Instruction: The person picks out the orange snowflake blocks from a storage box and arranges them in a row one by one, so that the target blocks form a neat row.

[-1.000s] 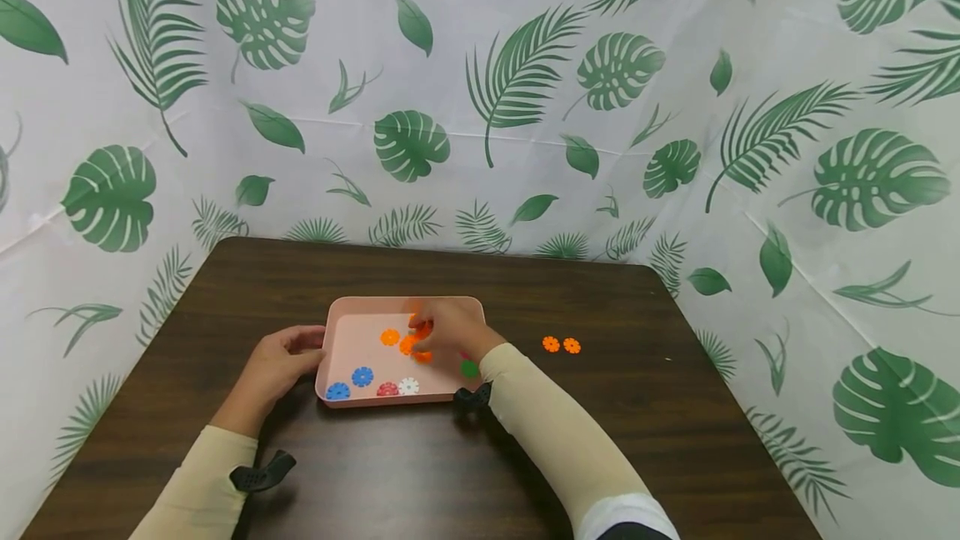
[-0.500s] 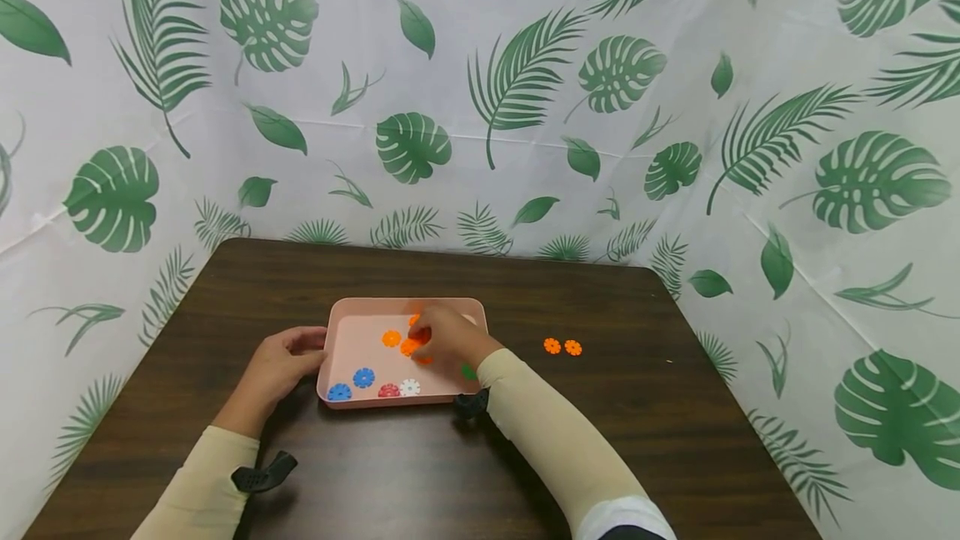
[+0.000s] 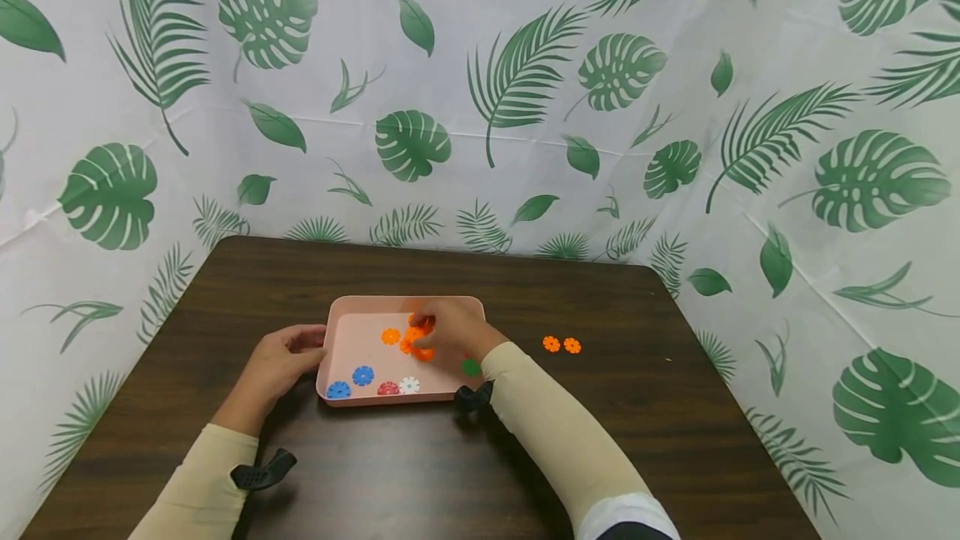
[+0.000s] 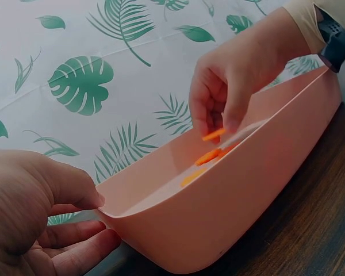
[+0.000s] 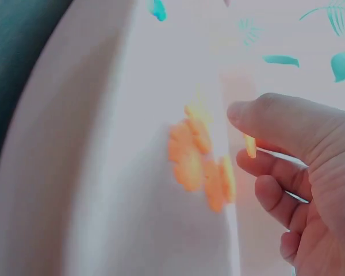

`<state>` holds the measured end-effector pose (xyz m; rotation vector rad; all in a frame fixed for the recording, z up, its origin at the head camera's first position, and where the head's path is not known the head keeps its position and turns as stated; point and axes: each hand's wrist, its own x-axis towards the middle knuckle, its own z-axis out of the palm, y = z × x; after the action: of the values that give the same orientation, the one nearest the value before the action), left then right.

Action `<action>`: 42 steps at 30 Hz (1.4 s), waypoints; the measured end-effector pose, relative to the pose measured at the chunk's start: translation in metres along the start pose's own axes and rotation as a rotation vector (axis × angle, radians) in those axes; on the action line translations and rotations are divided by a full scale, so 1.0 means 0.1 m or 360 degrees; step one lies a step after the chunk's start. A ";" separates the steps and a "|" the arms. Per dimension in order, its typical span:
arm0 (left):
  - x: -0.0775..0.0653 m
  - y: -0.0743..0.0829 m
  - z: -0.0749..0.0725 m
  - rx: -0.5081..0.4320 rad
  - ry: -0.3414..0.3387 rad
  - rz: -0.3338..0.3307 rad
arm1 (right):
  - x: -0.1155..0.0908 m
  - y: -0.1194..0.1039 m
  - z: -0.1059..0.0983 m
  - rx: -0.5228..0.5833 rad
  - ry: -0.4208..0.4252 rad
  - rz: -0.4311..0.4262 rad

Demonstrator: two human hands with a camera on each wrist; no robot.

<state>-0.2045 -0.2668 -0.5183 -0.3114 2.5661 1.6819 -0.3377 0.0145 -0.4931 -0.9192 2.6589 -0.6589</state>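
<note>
My left hand [image 3: 281, 365] holds the pink tray [image 4: 230, 201] at its left end, thumb on the rim and fingers against the outer wall. Over the tray, my right hand [image 3: 453, 330] pinches an orange flower-shaped disc [image 4: 214, 134] between thumb and forefinger, its edge showing in the right wrist view too. Just beneath those fingertips lie several more orange discs [image 5: 187, 158], partly overlapping. A single orange disc [image 3: 390, 337] lies a little to their left on the tray floor.
Along the tray's near side are blue discs [image 3: 363, 376], a red disc [image 3: 387, 388] and a white disc [image 3: 408, 386]. A green disc [image 3: 470, 367] sits near the right forearm. Two orange discs [image 3: 562, 345] lie on the dark wooden table [image 3: 600, 423] right of the tray.
Half a second ago the right fingers were down among the orange discs; now they are slightly higher with one disc pinched. The left hand and tray stay put.
</note>
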 end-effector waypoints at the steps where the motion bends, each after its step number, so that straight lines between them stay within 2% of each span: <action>1: 0.00 0.00 0.00 0.0001 -0.0002 -0.0004 | -0.01 0.00 -0.02 0.0016 0.0008 0.0010; 10: 0.00 0.01 0.00 -0.0019 -0.0016 -0.0029 | -0.14 0.05 -0.27 0.0195 0.0087 0.0049; 14: -0.02 0.02 -0.01 -0.0011 -0.0006 -0.0024 | -0.17 0.12 -0.39 0.0093 0.0145 -0.0026; 17: -0.02 0.02 -0.02 -0.0011 -0.0007 -0.0021 | -0.22 0.19 -0.47 0.0062 0.0194 -0.0028; 30: -0.04 0.04 -0.02 -0.0018 -0.0012 -0.0016 | -0.66 0.86 -0.66 0.0261 0.0461 0.0210; 38: -0.04 0.03 -0.03 -0.0001 -0.0014 -0.0008 | -1.05 1.29 -0.80 0.0284 0.0537 0.0314; 42: -0.03 0.02 -0.01 -0.0001 -0.0010 -0.0008 | -1.29 1.54 -0.90 0.0300 0.0542 0.0429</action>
<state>-0.2021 -0.2665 -0.5153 -0.3116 2.5581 1.6798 -0.3521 0.2332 -0.4798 -0.4170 2.8698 -1.0546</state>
